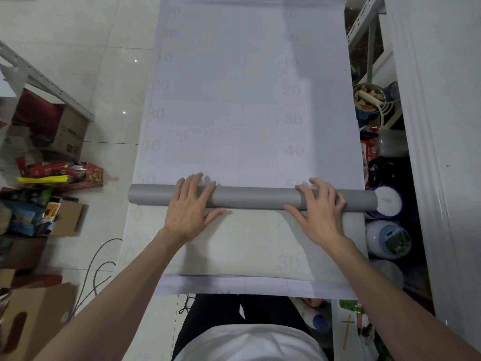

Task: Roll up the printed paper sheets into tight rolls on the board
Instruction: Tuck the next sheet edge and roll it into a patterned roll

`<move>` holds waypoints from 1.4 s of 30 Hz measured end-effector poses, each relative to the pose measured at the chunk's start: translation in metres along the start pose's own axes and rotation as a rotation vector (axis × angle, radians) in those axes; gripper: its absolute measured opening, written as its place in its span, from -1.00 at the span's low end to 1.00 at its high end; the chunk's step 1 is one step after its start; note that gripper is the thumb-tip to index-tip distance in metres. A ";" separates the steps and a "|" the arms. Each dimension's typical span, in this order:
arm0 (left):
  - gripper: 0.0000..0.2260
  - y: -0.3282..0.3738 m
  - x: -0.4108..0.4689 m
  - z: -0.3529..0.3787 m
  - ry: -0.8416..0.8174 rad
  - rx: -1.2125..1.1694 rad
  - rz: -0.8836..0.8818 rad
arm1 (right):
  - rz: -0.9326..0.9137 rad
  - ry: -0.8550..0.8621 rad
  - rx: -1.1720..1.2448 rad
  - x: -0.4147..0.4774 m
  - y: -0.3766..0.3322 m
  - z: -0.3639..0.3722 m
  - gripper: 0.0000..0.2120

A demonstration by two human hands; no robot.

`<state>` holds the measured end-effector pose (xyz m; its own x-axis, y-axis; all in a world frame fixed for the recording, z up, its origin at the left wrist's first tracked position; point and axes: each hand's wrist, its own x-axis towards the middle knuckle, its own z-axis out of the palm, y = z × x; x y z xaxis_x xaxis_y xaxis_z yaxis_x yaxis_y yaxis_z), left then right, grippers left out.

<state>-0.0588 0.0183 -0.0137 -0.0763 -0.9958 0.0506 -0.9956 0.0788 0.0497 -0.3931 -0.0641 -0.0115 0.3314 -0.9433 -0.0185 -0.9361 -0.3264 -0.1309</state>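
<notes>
I look down from a head camera at a long white printed sheet spread over a board that runs from my body toward 12 o'clock. Faint grey numbers run down the sheet in two columns, at the left edge and right of centre. Across the middle of the view, from 9 to 3 o'clock, lies a grey roll, its ends reaching just past both edges of the sheet.

My left hand rests palm down on the roll left of centre, fingers spread and flat, draped over the top toward 12 o'clock, thumb on the surface at the near side. My right hand lies the same way right of centre, fingers splayed over the roll. Neither hand is closed around it; both press on it open.

At 9 o'clock, on the tiled floor, sit cardboard boxes and red snack packets. At 3 o'clock, just beside the board, stand white lidded jars and a metal bowl. A cable loops at 8 o'clock.
</notes>
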 end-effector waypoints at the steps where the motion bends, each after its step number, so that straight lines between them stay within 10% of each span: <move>1: -0.41 0.000 0.001 -0.001 -0.013 0.022 -0.008 | -0.011 -0.016 -0.015 -0.001 0.001 0.001 -0.45; 42: -0.47 -0.010 0.003 -0.006 -0.033 -0.056 0.012 | 0.007 -0.012 0.023 0.001 -0.002 -0.004 -0.40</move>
<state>-0.0484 0.0151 -0.0085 -0.0905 -0.9957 0.0184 -0.9901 0.0920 0.1056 -0.3909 -0.0650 -0.0072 0.3260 -0.9448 -0.0315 -0.9356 -0.3177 -0.1538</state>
